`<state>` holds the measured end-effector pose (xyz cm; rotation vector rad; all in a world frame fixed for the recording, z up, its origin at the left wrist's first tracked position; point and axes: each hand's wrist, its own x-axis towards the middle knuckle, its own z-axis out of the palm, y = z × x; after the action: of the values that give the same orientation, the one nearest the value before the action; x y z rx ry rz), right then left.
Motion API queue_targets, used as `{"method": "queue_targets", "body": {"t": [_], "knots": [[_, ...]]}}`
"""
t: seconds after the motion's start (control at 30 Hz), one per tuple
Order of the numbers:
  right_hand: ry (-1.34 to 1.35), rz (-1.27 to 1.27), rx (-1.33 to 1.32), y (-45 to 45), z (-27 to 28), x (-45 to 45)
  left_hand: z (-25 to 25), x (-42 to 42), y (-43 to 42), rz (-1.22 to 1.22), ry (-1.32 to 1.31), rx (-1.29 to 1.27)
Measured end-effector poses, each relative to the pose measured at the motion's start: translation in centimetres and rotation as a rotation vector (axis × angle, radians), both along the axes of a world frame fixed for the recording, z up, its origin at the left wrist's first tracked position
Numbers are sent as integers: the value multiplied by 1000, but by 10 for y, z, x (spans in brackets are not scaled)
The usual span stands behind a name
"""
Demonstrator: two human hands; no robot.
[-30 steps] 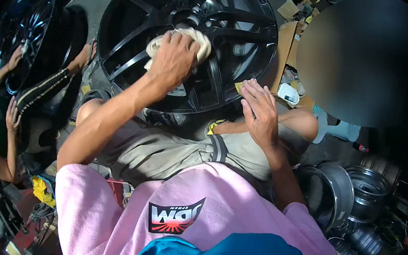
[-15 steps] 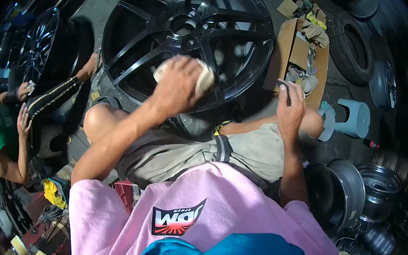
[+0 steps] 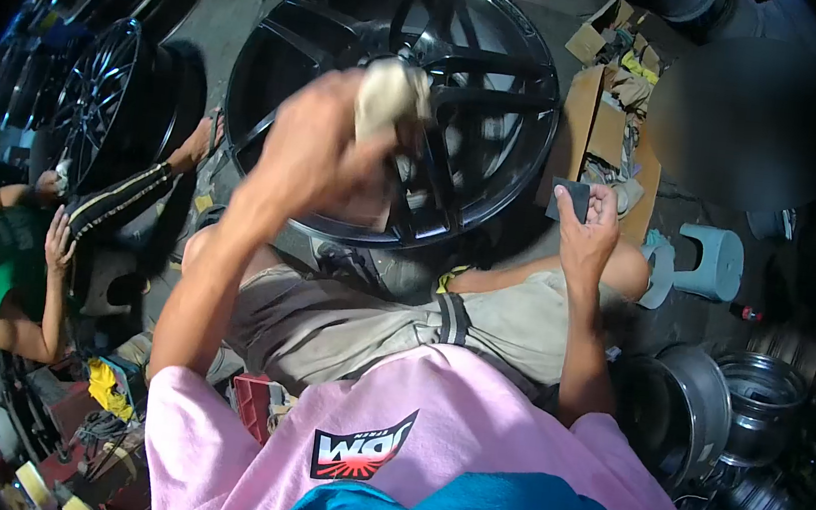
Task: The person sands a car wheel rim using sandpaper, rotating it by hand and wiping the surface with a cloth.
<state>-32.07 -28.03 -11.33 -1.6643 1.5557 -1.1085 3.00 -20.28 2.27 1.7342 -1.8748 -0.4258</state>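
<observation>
A black multi-spoke wheel rim lies flat before my crossed legs. My left hand, smeared by motion, is over the rim's left-centre part, gripping a cream cloth near the hub. Whether the cloth touches the rim at this moment I cannot tell. To the right of the rim, above my knee, my right hand pinches a small dark grey square of sandpaper between thumb and fingers, its flat face showing.
A cardboard box of rags and odds and ends stands right of the rim, with a light blue stool nearby. Bare rims are stacked at lower right. At left, a co-worker in a green shirt sits by another black wheel.
My left hand has lifted the cloth from the rim's near spokes up toward the hub. My right hand has turned, so the sandpaper's face now shows. The view has shifted slightly.
</observation>
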Motion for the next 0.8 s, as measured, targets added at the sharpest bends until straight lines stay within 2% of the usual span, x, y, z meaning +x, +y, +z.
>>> {"method": "queue_targets", "body": {"t": [0.03, 0.07, 0.1, 0.17, 0.2, 0.23, 0.3, 0.33, 0.43, 0.47, 0.5, 0.57, 0.63, 0.67, 0.7, 0.77, 0.8], "knots": [[-130, 32, 25, -3, -7, -4, -4, 14, -17, 17, -128, -201], [-259, 65, 50, -5, -14, -7, -16, 28, -35, 58, -227, -242], [-255, 70, 40, -7, -20, -12, -31, 38, -51, 99, -325, -284], [-144, 36, 48, -11, -26, -19, -50, 44, -69, 24, -346, -18], [-3, 24, -92, -10, -18, -16, -54, 45, -66, -70, -336, 47], [3, 26, -95, -14, -14, -16, -58, 46, -64, -110, -198, 31], [-1, 50, -238, -22, -10, -11, -51, 57, -59, -11, -110, 33], [-43, 88, -117, -26, -5, -12, -49, 68, -59, 27, -80, -21], [19, 116, -151, -56, 2, 2, -54, 111, -42, 274, 73, -73], [144, 83, -228, -64, 9, 11, -61, 127, -32, 416, 75, -14], [85, 83, -160, -82, 0, 14, -71, 142, -22, 557, 77, 48], [117, 147, -310, -105, 9, 38, -92, 168, 1, 631, 41, 51], [129, 179, -299, -126, 12, 64, -116, 193, 23, 760, -32, 47], [127, 238, -320, -134, 16, 77, -143, 209, 35, 741, -79, -37], [116, 240, -312, -146, 11, 89, -156, 217, 45, 748, -106, 49], [226, 302, -491, -172, 2, 109, -182, 234, 62, 578, 6, 126], [221, 303, -485, -182, -2, 117, -167, 219, 66, 611, 158, 280]]}}
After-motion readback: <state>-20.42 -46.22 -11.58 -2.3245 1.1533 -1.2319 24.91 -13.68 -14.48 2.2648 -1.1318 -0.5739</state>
